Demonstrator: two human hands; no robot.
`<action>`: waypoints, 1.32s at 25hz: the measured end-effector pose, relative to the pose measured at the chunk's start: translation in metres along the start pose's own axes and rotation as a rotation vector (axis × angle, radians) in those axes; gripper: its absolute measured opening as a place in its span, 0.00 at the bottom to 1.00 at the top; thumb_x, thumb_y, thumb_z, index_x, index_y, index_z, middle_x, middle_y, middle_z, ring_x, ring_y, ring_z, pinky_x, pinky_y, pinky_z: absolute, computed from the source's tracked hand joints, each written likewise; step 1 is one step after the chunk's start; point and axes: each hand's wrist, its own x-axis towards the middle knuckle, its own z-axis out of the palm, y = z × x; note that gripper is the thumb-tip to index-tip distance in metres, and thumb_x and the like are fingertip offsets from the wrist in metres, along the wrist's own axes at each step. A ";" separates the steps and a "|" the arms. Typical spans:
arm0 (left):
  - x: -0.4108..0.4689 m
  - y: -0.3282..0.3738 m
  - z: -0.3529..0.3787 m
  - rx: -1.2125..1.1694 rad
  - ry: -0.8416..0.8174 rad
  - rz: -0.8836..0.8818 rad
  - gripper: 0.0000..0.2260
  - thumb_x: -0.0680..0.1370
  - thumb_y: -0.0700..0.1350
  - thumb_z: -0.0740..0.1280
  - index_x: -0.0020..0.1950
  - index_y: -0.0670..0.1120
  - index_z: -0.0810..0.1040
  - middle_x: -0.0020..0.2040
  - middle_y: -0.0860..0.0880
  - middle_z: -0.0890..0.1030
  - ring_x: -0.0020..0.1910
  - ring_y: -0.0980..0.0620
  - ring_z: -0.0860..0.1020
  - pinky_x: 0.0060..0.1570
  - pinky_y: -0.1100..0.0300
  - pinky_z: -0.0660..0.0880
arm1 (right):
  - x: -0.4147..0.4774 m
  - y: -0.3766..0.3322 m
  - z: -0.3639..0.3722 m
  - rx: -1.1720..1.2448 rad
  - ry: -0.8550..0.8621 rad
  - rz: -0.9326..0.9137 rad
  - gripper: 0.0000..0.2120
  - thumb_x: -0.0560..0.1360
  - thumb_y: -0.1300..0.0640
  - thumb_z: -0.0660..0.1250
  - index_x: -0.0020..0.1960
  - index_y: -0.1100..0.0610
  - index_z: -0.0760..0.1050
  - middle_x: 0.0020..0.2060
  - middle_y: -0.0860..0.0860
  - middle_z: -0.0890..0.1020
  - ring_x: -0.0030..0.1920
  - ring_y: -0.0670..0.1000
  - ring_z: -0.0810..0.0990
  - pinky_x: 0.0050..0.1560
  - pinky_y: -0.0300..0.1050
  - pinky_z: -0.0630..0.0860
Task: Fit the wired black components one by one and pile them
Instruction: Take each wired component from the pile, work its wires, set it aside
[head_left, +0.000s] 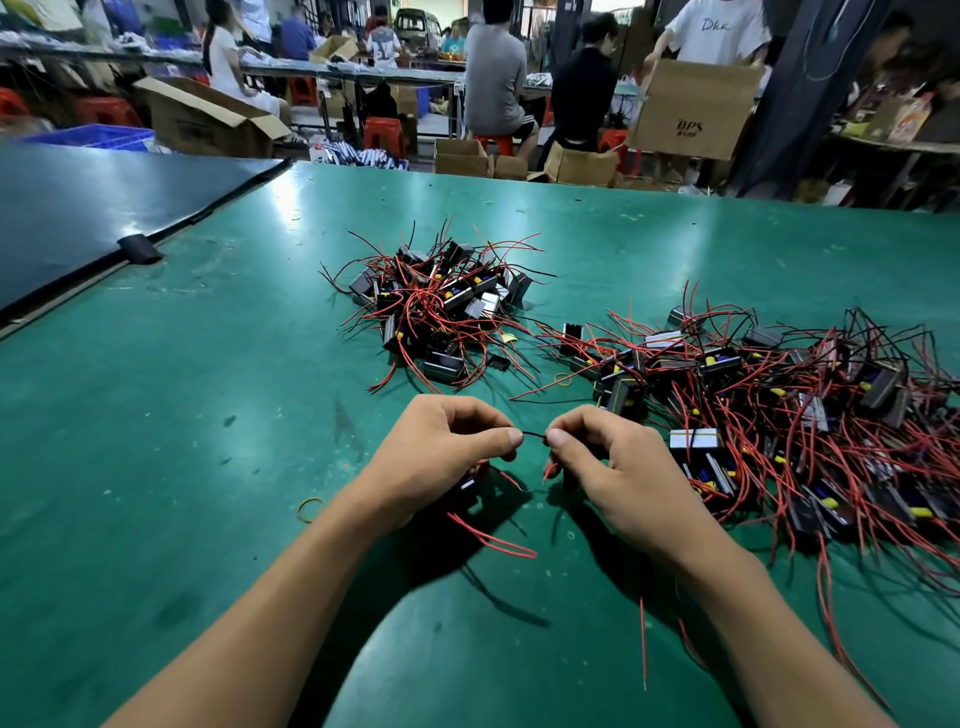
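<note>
While right hand pinches the wire, left hand hides the component.

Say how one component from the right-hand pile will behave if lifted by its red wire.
The red wires look thin and floppy, so a component would probably dangle. They cross neighbours in the right-hand pile, so others may drag along.
</note>
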 end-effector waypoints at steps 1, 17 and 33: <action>0.000 -0.001 0.000 -0.003 0.019 0.008 0.03 0.73 0.42 0.74 0.42 0.43 0.83 0.36 0.47 0.85 0.30 0.54 0.73 0.30 0.67 0.71 | 0.000 0.000 0.000 -0.001 -0.013 0.001 0.05 0.80 0.56 0.67 0.45 0.51 0.79 0.35 0.45 0.85 0.37 0.40 0.82 0.41 0.32 0.73; 0.002 -0.003 0.004 -0.138 0.125 0.020 0.02 0.76 0.35 0.70 0.47 0.39 0.82 0.39 0.42 0.85 0.32 0.52 0.82 0.36 0.65 0.78 | -0.002 -0.003 0.009 -0.024 0.080 -0.007 0.04 0.79 0.57 0.69 0.45 0.52 0.78 0.33 0.41 0.85 0.21 0.39 0.70 0.24 0.27 0.62; -0.002 0.000 0.015 -0.076 0.071 0.071 0.02 0.75 0.38 0.72 0.46 0.43 0.84 0.38 0.44 0.85 0.36 0.54 0.80 0.40 0.64 0.77 | -0.001 -0.004 0.011 0.019 0.041 0.069 0.05 0.79 0.55 0.68 0.44 0.51 0.79 0.34 0.43 0.86 0.35 0.41 0.83 0.38 0.34 0.75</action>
